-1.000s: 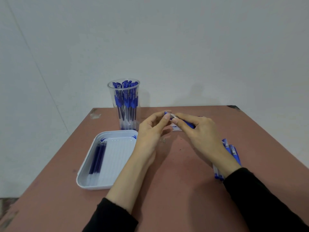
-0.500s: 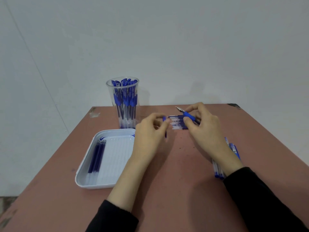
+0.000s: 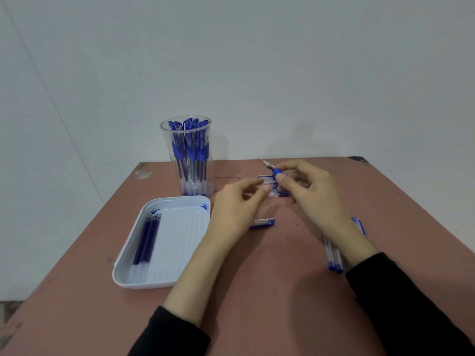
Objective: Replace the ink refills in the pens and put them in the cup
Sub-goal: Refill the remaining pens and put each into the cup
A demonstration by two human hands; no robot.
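The right hand [image 3: 318, 194] pinches a pen [image 3: 275, 171] by its blue grip between thumb and forefinger, the metal tip pointing toward 10 o'clock; the rest of the pen is hidden behind the fingers. The left hand [image 3: 235, 211] hangs just beside it, at its 8 o'clock. Its fingers are loosely curled with nothing seen in them, though they are blurred. The two hands are close but apart. At the left hand's 4 o'clock a blue cap [image 3: 262, 223] lies flat on the surface [image 3: 270, 291]. Past both hands, toward 12 o'clock, a row of thin sticks [image 3: 279, 194] in blue and clear lies side by side; whether these are refills or barrels cannot be told. At the right wrist's 6 o'clock a few loose pens [image 3: 333, 255] lie together, partly covered by the wrist and black sleeve [image 3: 411, 309]. At the left hand's 11 o'clock stands the clear cup [image 3: 208, 173], upright and packed with capped blue pens [image 3: 191, 150]. At 8 o'clock sits a white tray [image 3: 123, 276], with a small bunch of dark blue refills [image 3: 145, 240] along its left side.
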